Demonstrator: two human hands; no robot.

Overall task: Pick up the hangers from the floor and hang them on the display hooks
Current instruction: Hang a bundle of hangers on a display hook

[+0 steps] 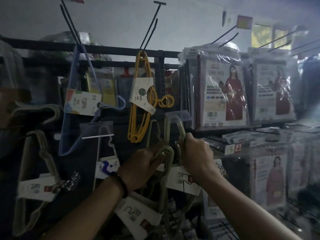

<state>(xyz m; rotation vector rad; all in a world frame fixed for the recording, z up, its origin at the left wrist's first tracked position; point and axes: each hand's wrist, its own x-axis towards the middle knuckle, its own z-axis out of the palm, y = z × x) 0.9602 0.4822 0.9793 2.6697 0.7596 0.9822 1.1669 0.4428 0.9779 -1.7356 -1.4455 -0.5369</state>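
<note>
My left hand [142, 168] grips the hook ends of a bundle of grey-green hangers [166, 156] with a white paper label [138, 216]. My right hand [194, 155] grips the hook of a second grey-green hanger bundle [181, 129], whose white label [183, 181] hangs below my wrist. Its hook reaches up to a display hook behind a clear tag holder [178, 115]. Whether it sits on the hook is hidden.
Yellow hangers [138, 104] and blue hangers [72, 104] hang from black display hooks [149, 32] on a dark rack. More pale hanger bundles [34, 170] hang at the left. Bagged garment packs [223, 90] fill the shelves at the right.
</note>
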